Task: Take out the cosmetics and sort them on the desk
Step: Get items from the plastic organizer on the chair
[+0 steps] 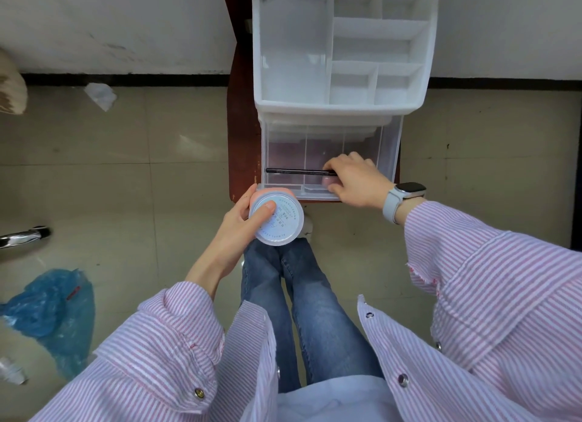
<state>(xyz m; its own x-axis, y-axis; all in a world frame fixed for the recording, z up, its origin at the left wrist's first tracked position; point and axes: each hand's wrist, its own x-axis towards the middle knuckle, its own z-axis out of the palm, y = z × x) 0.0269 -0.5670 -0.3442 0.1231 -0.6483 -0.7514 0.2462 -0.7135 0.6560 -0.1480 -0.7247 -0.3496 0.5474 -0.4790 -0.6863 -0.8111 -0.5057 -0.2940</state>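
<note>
A white plastic organizer (343,107) with several bare top compartments stands on a reddish-brown desk (241,132). Its clear bottom drawer (389,157) is pulled out toward me. My right hand (356,180) reaches into the drawer and pinches one end of a thin black cosmetic pencil (296,171), which lies horizontal across the drawer's dividers. My left hand (242,223) grips a round pink jar (276,217), its labelled pale base turned up toward me and my thumb pressed on the label, just in front of the drawer's front edge.
The desk is narrow, and the organizer covers most of it. Tiled floor lies on both sides. A blue plastic bag (50,314) is on the floor at the left, with a chrome chair leg (22,236) above it. My jeans-clad legs (302,311) are below the desk edge.
</note>
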